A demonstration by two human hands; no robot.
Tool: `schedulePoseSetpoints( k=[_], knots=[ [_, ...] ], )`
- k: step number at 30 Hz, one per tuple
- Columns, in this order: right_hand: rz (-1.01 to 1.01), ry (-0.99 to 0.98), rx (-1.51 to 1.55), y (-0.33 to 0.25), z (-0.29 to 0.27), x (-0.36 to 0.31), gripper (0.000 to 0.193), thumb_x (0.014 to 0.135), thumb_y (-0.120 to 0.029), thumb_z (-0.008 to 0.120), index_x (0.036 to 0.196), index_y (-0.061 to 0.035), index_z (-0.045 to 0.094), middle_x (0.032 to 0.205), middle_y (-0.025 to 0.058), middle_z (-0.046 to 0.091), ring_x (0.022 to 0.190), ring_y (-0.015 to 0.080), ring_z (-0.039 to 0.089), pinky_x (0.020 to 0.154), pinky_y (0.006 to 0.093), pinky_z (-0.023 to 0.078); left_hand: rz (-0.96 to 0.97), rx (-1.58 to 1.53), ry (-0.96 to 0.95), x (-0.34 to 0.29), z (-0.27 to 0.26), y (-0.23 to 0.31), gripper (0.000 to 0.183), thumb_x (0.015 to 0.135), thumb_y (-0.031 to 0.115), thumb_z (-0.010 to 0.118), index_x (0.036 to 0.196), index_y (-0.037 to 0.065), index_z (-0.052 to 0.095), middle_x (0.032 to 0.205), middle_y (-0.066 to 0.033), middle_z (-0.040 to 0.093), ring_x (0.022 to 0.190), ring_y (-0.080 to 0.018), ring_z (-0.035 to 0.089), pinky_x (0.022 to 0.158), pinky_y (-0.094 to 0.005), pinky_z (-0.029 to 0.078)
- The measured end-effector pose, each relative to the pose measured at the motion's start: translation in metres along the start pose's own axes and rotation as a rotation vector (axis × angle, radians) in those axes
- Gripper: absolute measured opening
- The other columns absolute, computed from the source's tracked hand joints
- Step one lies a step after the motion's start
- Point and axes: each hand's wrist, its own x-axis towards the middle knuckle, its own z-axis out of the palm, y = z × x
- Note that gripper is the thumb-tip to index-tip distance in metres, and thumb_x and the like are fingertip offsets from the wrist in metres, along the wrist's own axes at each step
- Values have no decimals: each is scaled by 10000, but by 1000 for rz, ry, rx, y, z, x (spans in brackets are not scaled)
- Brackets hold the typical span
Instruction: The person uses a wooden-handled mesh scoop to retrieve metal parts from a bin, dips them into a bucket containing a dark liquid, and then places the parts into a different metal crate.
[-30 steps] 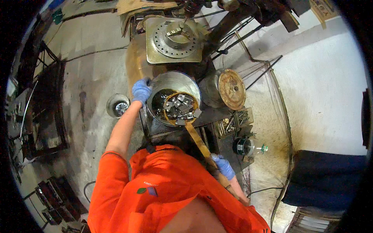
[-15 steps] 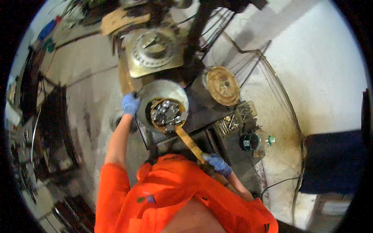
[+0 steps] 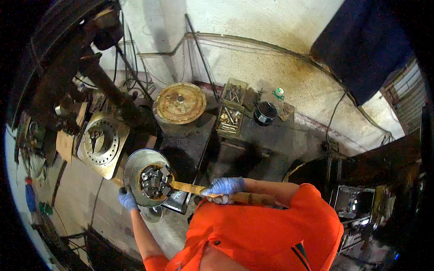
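The disc (image 3: pixel 147 177) – a grey brake disc with a chuck (image 3: pixel 155 181) clamped in its centre – sits at the edge of the dark bench (image 3: pixel 190 140), low and left in the view. The left hand (image 3: pixel 128 199), in a blue glove, is curled around the lower rim of the disc and steadies it. The right hand (image 3: pixel 224 186), also gloved, is closed around a long wooden handle (image 3: pixel 212 192) whose front end reaches into the chuck.

In my judgement the step in hand is turning or levering the chuck with the handle while the disc is held. The next move seems to need a firm hold at the rim and a steady push on the handle – otherwise the disc may slip off the edge.

Further out stand a rusty round plate (image 3: pixel 180 103), trays of bolts (image 3: pixel 229 118) and a black cup (image 3: pixel 266 111).
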Motion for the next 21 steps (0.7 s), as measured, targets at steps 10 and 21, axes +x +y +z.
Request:
schedulePoseSetpoints(
  k=[10, 21],
  knots=[
    [-13, -67, 82, 11, -10, 1, 435, 781, -505, 602, 739, -79, 523, 516, -1, 454, 350, 68, 382, 302, 222, 318, 44, -21, -32, 3, 2, 0, 276, 789, 215, 628, 788, -58, 584, 714, -156, 621, 587, -217, 506, 594, -353, 420],
    [-97, -117, -32, 13, -18, 9, 329, 878, -378, 502, 803, -68, 579, 552, 2, 502, 425, 88, 446, 397, 236, 366, -7, 111, 54, -4, -1, 1, 296, 722, 215, 624, 932, 6, 630, 899, -187, 639, 838, -307, 617, 741, -372, 460]
  ],
)
